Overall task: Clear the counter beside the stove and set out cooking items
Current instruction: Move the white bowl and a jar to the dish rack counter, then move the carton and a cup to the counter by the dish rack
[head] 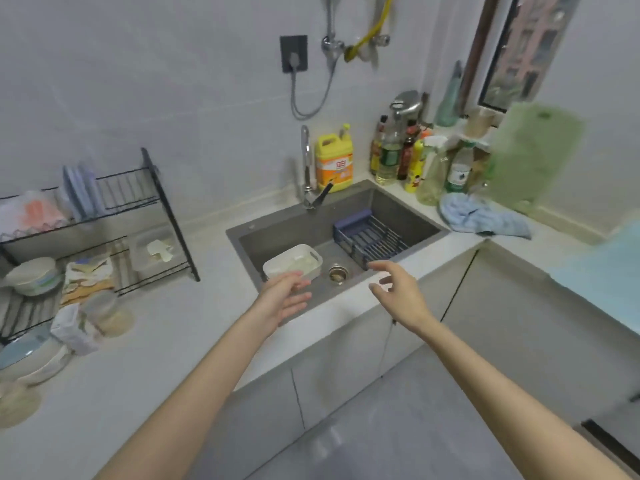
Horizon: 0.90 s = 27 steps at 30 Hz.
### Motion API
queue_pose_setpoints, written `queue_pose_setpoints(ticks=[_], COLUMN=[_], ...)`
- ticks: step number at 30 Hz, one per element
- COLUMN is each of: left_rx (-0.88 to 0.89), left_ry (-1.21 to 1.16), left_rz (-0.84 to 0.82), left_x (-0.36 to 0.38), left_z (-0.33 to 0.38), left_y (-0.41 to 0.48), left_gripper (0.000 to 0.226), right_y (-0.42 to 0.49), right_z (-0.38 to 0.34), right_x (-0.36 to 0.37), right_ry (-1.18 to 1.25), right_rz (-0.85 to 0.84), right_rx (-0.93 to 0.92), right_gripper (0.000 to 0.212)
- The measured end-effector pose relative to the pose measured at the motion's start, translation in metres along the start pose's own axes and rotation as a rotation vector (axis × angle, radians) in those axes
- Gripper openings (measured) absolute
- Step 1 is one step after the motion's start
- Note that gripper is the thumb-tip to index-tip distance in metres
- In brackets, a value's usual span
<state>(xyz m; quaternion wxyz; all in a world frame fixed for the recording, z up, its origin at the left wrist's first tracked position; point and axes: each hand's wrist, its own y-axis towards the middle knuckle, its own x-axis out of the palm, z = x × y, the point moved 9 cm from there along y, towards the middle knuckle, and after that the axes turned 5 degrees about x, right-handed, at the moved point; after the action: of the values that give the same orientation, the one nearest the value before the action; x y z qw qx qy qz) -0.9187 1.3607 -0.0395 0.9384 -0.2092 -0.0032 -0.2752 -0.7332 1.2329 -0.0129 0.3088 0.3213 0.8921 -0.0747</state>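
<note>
Little of the task can be judged as done. No stove is shown; a pale blue surface (609,271) at three o'clock may lie near it, but this cannot be told. The desk (173,341) is crowded on both sides of the sink (391,202). At nine o'clock a black dish rack (159,202) is stood, with bowls (34,275) and packets spread in front of it. At two o'clock a cluster of bottles (408,157) is packed into the corner, a blue cloth (481,216) is left crumpled beside them, and a green cutting board (533,154) is leaned against the wall. Inside the sink a white tub (294,263) and a blue drain rack (370,237) are seen. Clearing and setting out are therefore judged to be almost wholly ahead, with the board and bottles likely among the cooking items to be placed.

Both arms are stretched forward from six o'clock toward the sink's near edge. The left hand (287,296) is held palm inward over the tub's front rim, its fingers (299,285) straight and released; whether the tub is touched cannot be told. The right hand (398,292) is raised just beside the drain rack, its fingers (382,268) spread and loosely bent, with nothing grasped. Neither hand is resting on the desk.
</note>
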Motion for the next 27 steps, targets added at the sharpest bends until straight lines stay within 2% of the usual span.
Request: queue_pose_setpoints(ticks=[7,14,24,27], left_rx=[0.025,0.036,0.048,0.08], left_ry=[0.162,0.243,0.372,0.365], left_rz=[-0.324,-0.636,-1.01,-1.064], left_x=[0.254,0.489,0.745,0.811], left_z=[0.004,-0.008,-0.049,-0.061], left_y=[0.041,0.026,-0.025,-0.043], left_gripper=[0.03,0.024,0.028,0.029], right_y=[0.002,-0.041,-0.149,-0.182], right_z=[0.127,0.237,0.348,0.375], right_x=[-0.194,-0.363,-0.537,-0.579], right_ry=[-0.018,-0.056,-0.071,-0.097], right_rz=[0.24,0.47,0.827,0.904], right_rx=[0.163,0.325,0.582,0.643], right_gripper=[0.039,0.037,0.038,0.04])
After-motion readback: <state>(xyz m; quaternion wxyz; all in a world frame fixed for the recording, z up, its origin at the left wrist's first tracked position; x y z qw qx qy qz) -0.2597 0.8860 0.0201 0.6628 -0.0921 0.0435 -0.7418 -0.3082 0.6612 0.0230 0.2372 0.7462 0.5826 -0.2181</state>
